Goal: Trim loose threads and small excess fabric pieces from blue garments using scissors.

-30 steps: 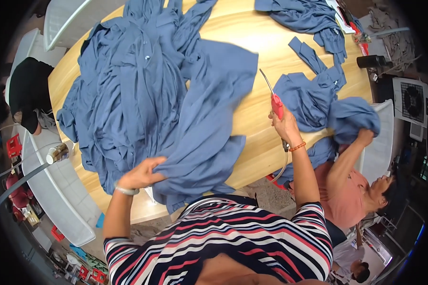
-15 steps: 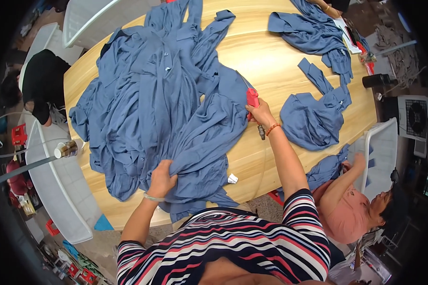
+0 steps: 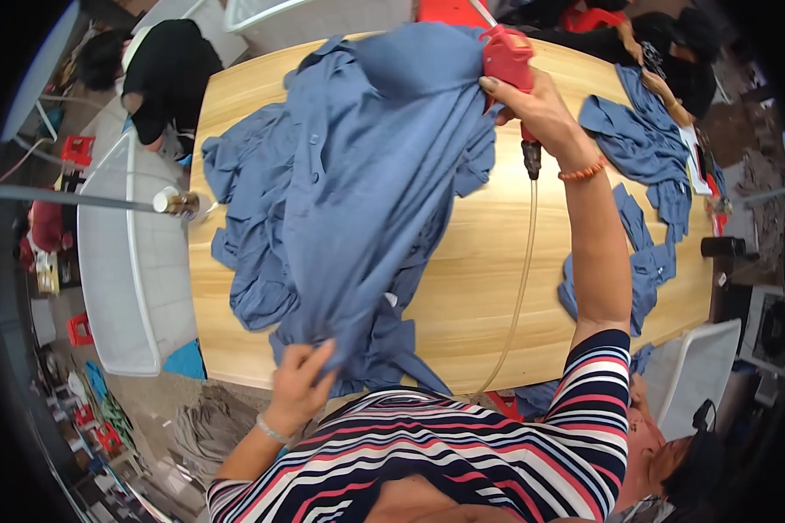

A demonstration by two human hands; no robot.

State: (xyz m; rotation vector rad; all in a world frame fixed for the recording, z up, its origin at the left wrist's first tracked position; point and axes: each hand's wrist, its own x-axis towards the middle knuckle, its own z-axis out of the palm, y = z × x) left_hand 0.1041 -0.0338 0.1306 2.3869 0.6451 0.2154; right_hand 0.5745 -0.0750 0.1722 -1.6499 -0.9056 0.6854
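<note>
Across a wooden desk (image 3: 475,270), a blue buttoned shirt (image 3: 366,166) slants lengthwise from left hand (image 3: 300,383), fingers pinching it, toward right hand (image 3: 545,113), clenched on red air gun (image 3: 508,57).

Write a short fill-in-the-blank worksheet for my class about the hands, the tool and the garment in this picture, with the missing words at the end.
1. The right hand holds a tool whose body is coloured ____.
2. The left hand is at the lower end of a garment coloured ____.
3. The orange bracelet is on the person's ____ wrist.

Missing words: red; blue; right.
</note>
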